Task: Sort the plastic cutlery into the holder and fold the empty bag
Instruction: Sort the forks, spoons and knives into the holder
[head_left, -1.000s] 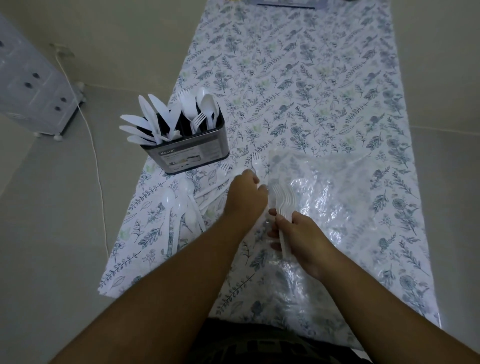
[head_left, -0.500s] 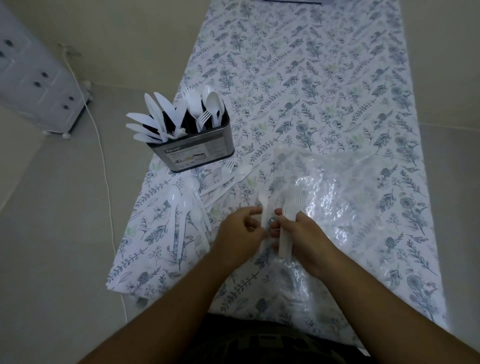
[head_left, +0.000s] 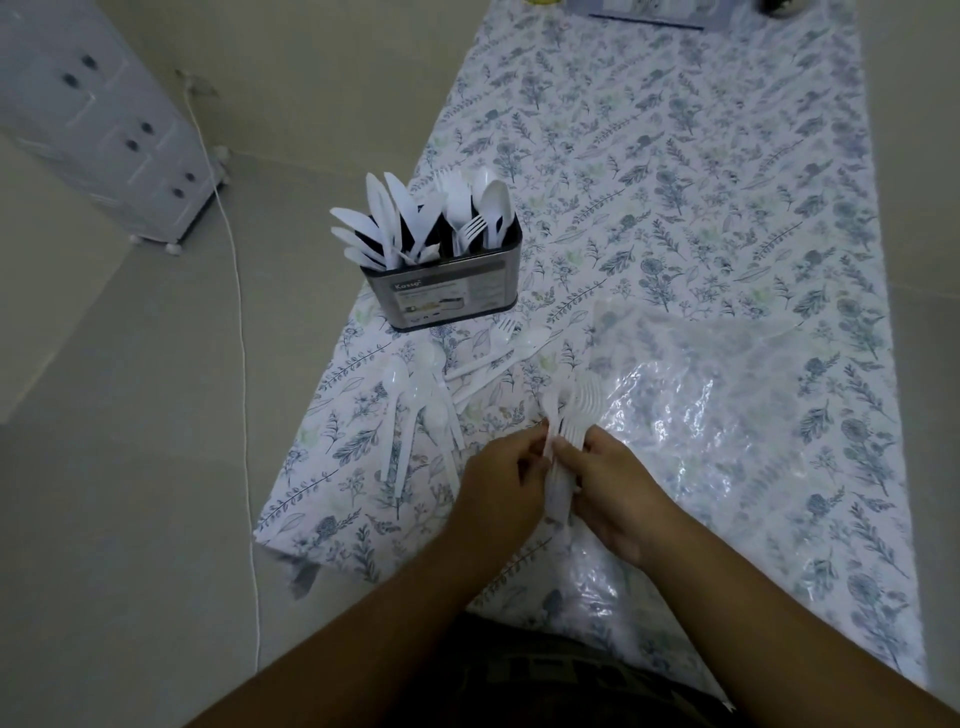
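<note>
1. At the near edge of the floral tablecloth (head_left: 675, 171), both hands meet over a bundle of white plastic forks (head_left: 569, 415), its tines fanned away from the person.
2. Curled around the handles from the right, the right hand (head_left: 610, 488) holds the stack.
3. From the left, the left hand (head_left: 501, 491) pinches one more piece against the stack with thumb and fingertips; its fingers are bent closed on it, though whether that piece is a fork I cannot tell for sure.
4. Farther up the cloth, near its left edge, stands the metal cutlery holder (head_left: 447, 291), already bristling with knives on its left side and forks and spoons on its right.
5. Between the holder and the hands lie loose spoons (head_left: 410, 405) and a few more loose forks and spoons (head_left: 506, 348), flat on the cloth and not yet sorted.
6. Spread under and to the right of the hands, the clear plastic bag (head_left: 727, 415) looks empty and is still unfolded.
7. My reading: the step in hand is gathering forks into one tidy bundle.
8. Next comes squaring the handles, lifting the bundle and dropping it handles-down into the fork compartment, and a firm grip is needed because the slick handles could splay apart.
9. Then come the spoons, and the bag last.
</note>
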